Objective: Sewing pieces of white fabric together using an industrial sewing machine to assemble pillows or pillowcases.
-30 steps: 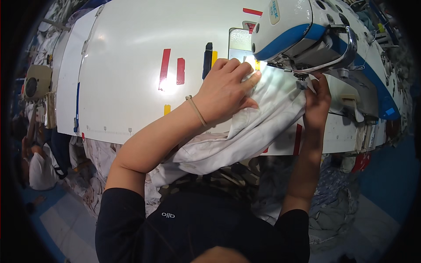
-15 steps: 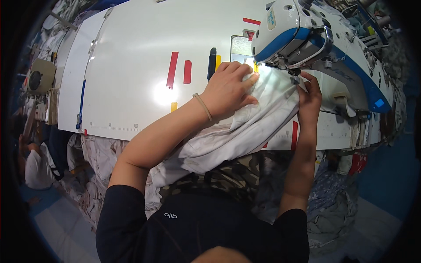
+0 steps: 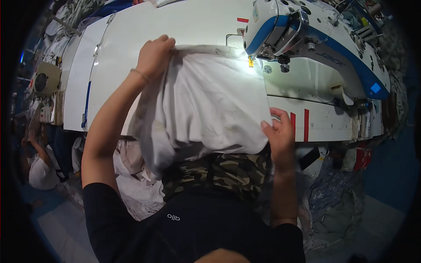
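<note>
A white cloth piece (image 3: 215,96) is spread over the sewing table, its lower part hanging over the front edge above my lap. My left hand (image 3: 155,55) has closed on the cloth's far left corner, the fingers folded over a band along its far edge. The far right end of that band lies by the lit needle area of the sewing machine (image 3: 287,30), beside a yellow piece (image 3: 251,62). At the cloth's near right edge is my right hand (image 3: 280,133), thumb touching the edge and fingers apart from it.
The white tabletop (image 3: 131,35) bears red tape strips (image 3: 306,125) at the right. Heaped fabric (image 3: 329,188) lies below the table on the right, with more pale cloth (image 3: 136,190) at the left. Another person (image 3: 41,168) is at the far left.
My left hand has moved left from the needle area, drawing the cloth out wide. My right hand has come down toward me from beside the needle to the cloth's near right edge.
</note>
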Action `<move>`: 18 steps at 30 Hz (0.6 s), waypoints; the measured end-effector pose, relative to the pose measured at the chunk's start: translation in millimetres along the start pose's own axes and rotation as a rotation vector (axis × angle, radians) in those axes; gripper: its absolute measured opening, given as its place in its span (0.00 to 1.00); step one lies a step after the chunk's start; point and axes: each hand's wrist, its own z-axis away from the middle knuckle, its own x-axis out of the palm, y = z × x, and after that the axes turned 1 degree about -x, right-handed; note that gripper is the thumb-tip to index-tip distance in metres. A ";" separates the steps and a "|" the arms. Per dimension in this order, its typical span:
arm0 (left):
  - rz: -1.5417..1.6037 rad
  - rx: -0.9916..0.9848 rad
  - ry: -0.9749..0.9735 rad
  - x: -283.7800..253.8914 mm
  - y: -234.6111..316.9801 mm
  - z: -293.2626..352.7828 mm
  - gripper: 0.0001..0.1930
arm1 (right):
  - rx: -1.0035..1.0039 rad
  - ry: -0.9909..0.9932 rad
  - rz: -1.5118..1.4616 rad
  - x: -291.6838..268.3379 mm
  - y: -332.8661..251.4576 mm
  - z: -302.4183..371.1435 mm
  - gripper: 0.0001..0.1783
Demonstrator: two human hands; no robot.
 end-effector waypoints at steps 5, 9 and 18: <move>-0.074 0.169 0.453 38.7 19.9 -73.2 0.12 | 0.143 -0.041 0.102 45.0 2.9 10.7 0.21; 0.549 0.270 0.334 32.8 108.4 -47.6 0.13 | 0.183 -0.040 0.080 42.1 0.3 8.5 0.20; 0.447 0.400 0.056 31.1 146.7 8.5 0.26 | 0.012 -0.004 0.554 -5.4 -23.7 -7.5 0.15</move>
